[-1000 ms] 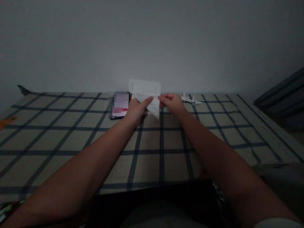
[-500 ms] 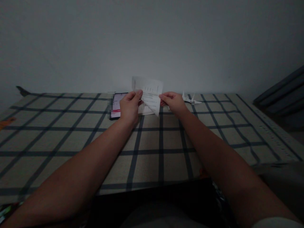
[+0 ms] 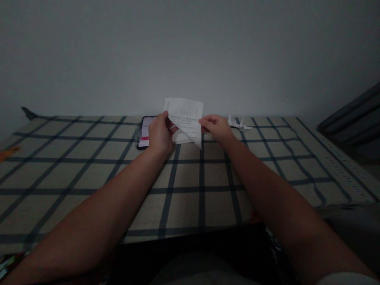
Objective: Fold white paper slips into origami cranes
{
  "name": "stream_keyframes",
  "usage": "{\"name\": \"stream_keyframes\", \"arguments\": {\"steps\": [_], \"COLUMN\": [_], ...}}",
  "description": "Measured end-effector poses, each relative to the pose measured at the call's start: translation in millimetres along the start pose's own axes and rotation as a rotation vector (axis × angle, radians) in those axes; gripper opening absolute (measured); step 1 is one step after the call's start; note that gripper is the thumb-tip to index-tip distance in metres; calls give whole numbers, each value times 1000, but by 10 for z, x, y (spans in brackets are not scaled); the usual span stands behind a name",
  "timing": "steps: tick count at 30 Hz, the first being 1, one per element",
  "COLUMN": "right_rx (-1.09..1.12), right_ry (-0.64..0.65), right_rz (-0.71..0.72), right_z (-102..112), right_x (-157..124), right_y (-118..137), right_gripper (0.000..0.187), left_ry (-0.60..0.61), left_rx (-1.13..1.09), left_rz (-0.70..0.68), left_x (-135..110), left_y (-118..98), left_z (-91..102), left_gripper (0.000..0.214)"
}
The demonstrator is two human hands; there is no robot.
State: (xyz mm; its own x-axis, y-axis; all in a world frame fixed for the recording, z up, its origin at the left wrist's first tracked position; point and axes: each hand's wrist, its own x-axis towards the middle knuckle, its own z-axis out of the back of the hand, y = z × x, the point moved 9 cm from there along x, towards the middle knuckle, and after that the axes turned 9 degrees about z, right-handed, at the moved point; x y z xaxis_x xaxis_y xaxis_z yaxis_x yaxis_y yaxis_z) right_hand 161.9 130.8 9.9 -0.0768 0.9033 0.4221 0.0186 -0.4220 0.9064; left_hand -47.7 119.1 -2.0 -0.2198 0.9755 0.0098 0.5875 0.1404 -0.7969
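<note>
A printed sheet of paper is held up above the table, its lower edge running at a slant to a pointed corner. My left hand grips its left edge, thumb in front and fingers behind. At the right edge, my right hand pinches the paper between thumb and fingers. Behind and below the sheet shows another pale piece of paper, mostly covered. A phone with a lit screen lies partly hidden behind my left hand. White folded paper cranes rest just right of my right hand.
A checked cloth covers the table, which meets a plain wall at the back. An orange object lies at the far left edge. Dark folded fabric stands at the right.
My left thumb has shifted left from the face of the paper to its edge. The sheet looks flatter, and its pointed lower corner has moved slightly down and right. My right hand has barely moved.
</note>
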Motion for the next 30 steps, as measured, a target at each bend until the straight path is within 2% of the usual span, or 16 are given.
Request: {"name": "stream_keyframes", "arguments": {"steps": [4, 7, 9, 15, 20, 24, 30], "right_rx": [29, 41, 44, 5, -20, -46, -14], "right_ry": [-52, -89, -100, -104, -133, -129, -123], "right_rz": [9, 17, 26, 39, 91, 77, 59], "right_z": [44, 84, 95, 85, 90, 66, 42], "right_x": [25, 41, 45, 34, 0, -26, -40], "right_y": [-33, -33, -21, 13, 125, 172, 171], "right_gripper": [14, 14, 15, 21, 19, 20, 19], "left_ry": [154, 277, 313, 281, 333, 400, 346], "left_rx": [209, 351, 379, 369, 338, 317, 380], "left_rz": [141, 223, 232, 220, 318, 389, 260], "left_x": [-109, -207, -234, -189, -263, -365, -314], "left_y": [175, 320, 349, 334, 396, 442, 391], "left_z": [-159, -250, -270, -232, -301, -388, -331], "left_gripper": [43, 47, 45, 42, 39, 38, 31]}}
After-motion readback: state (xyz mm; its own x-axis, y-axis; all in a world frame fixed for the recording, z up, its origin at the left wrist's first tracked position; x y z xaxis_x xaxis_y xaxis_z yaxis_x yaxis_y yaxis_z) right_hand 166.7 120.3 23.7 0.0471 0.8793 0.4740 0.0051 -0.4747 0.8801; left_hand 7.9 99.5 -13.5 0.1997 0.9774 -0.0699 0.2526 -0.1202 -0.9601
